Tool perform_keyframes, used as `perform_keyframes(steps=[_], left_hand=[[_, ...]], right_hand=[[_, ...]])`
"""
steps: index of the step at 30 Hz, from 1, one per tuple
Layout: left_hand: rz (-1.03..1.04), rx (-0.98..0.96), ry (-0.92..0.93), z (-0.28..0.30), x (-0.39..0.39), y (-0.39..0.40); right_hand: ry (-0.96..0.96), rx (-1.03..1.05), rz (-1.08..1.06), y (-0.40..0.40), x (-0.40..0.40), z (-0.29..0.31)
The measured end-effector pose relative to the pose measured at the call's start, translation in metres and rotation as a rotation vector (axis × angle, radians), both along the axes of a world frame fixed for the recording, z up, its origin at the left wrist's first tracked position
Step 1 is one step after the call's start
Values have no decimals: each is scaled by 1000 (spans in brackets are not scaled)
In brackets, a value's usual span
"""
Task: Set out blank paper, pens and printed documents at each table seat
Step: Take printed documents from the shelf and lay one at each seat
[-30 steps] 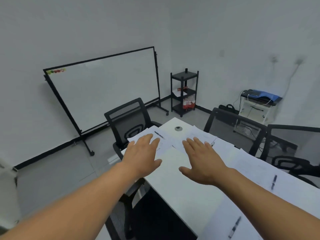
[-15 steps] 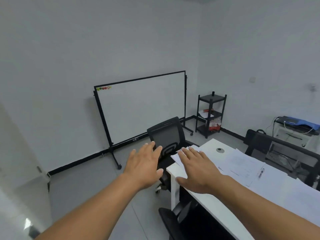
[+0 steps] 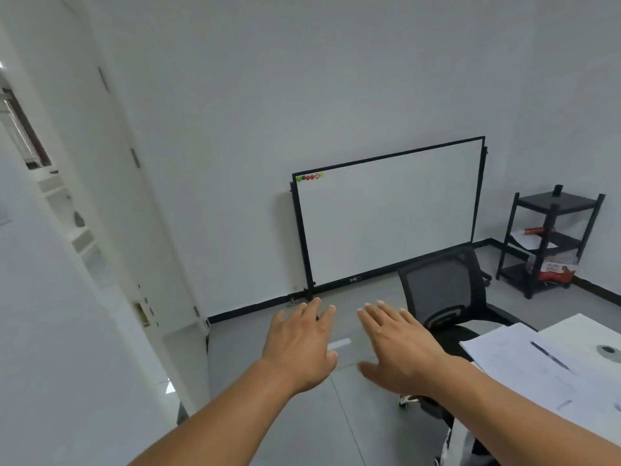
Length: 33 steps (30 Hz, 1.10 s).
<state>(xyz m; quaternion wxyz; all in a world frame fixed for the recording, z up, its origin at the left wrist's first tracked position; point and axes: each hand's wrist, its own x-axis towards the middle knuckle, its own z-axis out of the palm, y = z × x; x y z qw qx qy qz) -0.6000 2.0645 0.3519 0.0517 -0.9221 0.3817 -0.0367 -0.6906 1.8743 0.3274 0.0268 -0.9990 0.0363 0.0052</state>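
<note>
**Room corner, bench end and two empty hands: items listed left to right**

1. White open door (image 3: 111, 210), far left; its edge stands toward the viewer, with a bright passage beyond it. Grey tiled floor (image 3: 336, 415) runs unobstructed from the door to the wall's black skirting.

2. Left hand (image 3: 299, 348), held out over the floor, palm down, fingers straight and slightly spread. It holds nothing and touches nothing.

3. Black-framed white whiteboard on a stand (image 3: 389, 213), against the back wall, tilted. A row of small coloured magnets sits at its top left corner.

4. Right hand (image 3: 400, 348), beside the left and apart from it, palm down, fingers extended, thumb out. Empty; no contact with chair or bench.

5. Black mesh-backed office chair (image 3: 443, 290), between whiteboard and bench, just beyond the right hand.

6. White bench (image 3: 588, 327), lower right; only its end corner shows, with a round grey cable port set in the top.

7. Sheets of white printed paper (image 3: 524, 361), overlapping, lying at the bench's end seat, with corners overhanging the bench edge toward the chair. Print faint, not legible.

8. Dark pen (image 3: 549, 355), lying diagonally on the paper.

9. Black three-tier open shelf unit (image 3: 551, 240), far right corner, holding paper and a red-and-white package.
</note>
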Motion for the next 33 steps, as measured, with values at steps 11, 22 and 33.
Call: perform_keyframes(steps=[11, 22, 33], left_hand=[[69, 76, 10, -2, 150, -62], [-15, 96, 55, -24, 304, -129], [-235, 70, 76, -46, 503, -198]], right_hand=[[2, -27, 11, -72, 164, -4], [82, -68, -71, -123, 298, -19], [116, -47, -244, -163, 477, -25]])
